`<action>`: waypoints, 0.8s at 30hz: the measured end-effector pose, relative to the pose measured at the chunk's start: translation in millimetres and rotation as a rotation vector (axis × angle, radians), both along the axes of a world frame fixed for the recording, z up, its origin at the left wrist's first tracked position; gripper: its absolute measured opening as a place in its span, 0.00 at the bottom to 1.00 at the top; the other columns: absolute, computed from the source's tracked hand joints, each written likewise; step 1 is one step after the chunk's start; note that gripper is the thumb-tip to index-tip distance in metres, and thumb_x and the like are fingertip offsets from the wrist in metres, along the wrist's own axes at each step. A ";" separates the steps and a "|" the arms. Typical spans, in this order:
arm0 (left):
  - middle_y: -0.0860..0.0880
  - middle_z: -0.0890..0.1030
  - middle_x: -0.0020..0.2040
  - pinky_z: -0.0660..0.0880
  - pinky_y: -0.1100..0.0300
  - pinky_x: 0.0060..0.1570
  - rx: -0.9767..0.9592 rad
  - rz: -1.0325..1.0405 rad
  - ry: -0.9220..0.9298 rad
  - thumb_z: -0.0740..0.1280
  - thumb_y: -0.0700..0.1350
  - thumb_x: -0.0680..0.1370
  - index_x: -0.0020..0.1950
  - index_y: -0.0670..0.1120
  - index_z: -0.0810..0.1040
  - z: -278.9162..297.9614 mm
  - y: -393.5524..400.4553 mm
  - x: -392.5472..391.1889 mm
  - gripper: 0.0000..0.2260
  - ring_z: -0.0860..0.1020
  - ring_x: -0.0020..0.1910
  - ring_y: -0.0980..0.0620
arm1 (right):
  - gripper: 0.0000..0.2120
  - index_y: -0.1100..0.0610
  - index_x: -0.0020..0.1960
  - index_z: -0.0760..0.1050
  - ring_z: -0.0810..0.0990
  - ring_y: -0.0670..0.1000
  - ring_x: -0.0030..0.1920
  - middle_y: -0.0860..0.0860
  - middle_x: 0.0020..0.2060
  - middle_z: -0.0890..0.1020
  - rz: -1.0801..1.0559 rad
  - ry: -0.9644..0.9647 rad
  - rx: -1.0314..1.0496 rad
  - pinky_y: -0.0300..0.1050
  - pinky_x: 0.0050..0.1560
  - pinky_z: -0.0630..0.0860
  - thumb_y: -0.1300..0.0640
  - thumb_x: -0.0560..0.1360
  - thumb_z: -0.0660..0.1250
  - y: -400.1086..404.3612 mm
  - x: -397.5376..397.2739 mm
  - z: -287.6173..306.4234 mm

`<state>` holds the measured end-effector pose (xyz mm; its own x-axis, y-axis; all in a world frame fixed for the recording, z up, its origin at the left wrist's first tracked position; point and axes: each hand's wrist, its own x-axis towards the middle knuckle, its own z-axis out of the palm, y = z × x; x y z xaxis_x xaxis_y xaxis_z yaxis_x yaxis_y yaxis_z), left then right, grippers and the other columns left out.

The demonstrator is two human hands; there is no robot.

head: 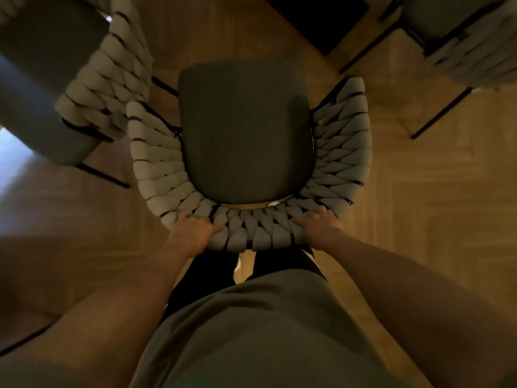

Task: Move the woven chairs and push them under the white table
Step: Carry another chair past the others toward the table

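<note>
A woven chair with a dark seat cushion and a thick grey braided backrest stands straight in front of me, seen from above. My left hand grips the left side of the backrest's top edge. My right hand grips the right side of the same edge. A second woven chair stands at the upper left, its backrest close to the held chair's left arm. A third woven chair stands at the upper right. No white table shows in the view.
The floor is wooden parquet. A dark mat or panel lies at the top centre. Thin black chair legs stick out at the right. Bright light falls in at the left edge.
</note>
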<state>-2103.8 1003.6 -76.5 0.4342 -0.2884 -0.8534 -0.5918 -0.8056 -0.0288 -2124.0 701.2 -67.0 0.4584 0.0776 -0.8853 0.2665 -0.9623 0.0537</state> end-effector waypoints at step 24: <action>0.49 0.71 0.72 0.55 0.42 0.70 -0.022 -0.427 -0.035 0.57 0.45 0.82 0.78 0.64 0.58 -7.3 53.3 91.8 0.26 0.72 0.68 0.43 | 0.26 0.43 0.76 0.64 0.63 0.61 0.72 0.54 0.71 0.71 -0.491 0.001 0.061 0.53 0.70 0.64 0.54 0.80 0.63 86.5 -38.1 -0.7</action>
<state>-2011.9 1056.9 -83.8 0.3005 -0.4666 -0.8318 -0.8712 -0.4893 -0.0403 -2162.1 787.8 -67.7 0.4530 -0.0959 -0.8863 -0.2190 -0.9757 -0.0064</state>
